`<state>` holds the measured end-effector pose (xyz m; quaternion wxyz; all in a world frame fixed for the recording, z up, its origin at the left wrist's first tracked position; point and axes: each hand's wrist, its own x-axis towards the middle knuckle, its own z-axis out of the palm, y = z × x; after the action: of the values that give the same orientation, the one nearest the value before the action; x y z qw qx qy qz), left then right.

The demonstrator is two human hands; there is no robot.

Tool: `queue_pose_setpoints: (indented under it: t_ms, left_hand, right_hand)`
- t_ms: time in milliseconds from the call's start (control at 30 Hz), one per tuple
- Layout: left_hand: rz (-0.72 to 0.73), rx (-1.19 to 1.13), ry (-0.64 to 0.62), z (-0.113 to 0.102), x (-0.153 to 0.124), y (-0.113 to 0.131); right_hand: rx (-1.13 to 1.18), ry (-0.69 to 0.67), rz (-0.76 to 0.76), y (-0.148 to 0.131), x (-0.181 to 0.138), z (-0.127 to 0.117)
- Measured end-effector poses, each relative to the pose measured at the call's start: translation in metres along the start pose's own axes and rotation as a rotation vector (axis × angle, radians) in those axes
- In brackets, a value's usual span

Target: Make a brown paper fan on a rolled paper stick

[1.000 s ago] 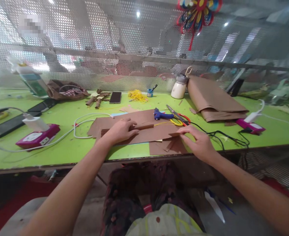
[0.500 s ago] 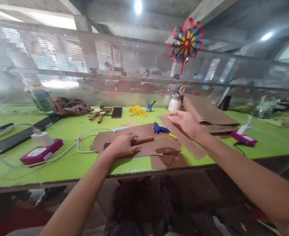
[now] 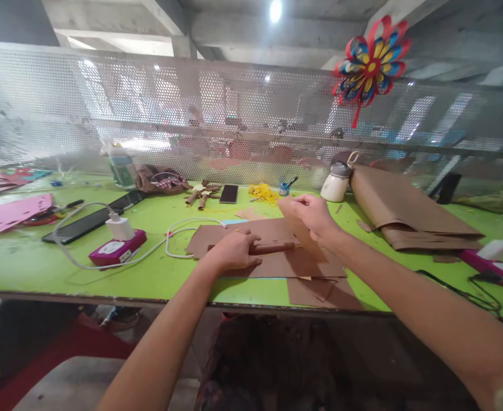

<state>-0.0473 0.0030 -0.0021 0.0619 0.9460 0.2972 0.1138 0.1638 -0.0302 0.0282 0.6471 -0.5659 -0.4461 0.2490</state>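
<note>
My left hand (image 3: 236,250) lies over a brown paper tube (image 3: 272,248), its thumb and fingers on either side of the roll. Beneath the tube are flat brown paper sheets (image 3: 277,266). Raised above the sheets' right part, my right hand (image 3: 315,218) pinches the upper end of a brown paper strip (image 3: 312,244), which hangs slanting down to the right. The strip and hand cover the spot where the blue glue gun was seen earlier. Smaller brown paper pieces (image 3: 303,292) stick out at the table's front edge.
Behind the sheets are a phone (image 3: 228,194), yellow shreds (image 3: 263,193), a small blue pot (image 3: 284,189) and a white bottle (image 3: 336,184). Folded brown paper (image 3: 409,200) lies right. A purple power socket (image 3: 118,249) with white cable stands left. A paper flower (image 3: 372,67) hangs above.
The view has turned left, so everything sits further right. My right hand has brought the strip left over the sheets, tilting it and hiding the glue gun. My left hand stays on the tube.
</note>
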Motion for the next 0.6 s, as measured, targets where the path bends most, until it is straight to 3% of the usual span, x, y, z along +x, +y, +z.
queue_pose_setpoints:
  t_ms: [200,400,500,600]
  left_hand:
    - [-0.081,-0.116,0.177,0.001,0.004,0.002]
    - [-0.007,-0.045,-0.003,0.011,0.004,-0.004]
    - [0.022,0.017,-0.015,0.011,0.003,-0.004]
    - [0.033,0.038,-0.010,0.007,0.003,0.000]
  right_hand:
    - [0.173,-0.120,0.145,-0.001,-0.009,-0.009]
    - [0.333,-0.168,0.118,-0.015,-0.029,-0.020]
    - [0.453,-0.119,0.089,-0.020,-0.038,-0.038]
    - [0.475,-0.076,0.152,-0.013,-0.057,-0.060]
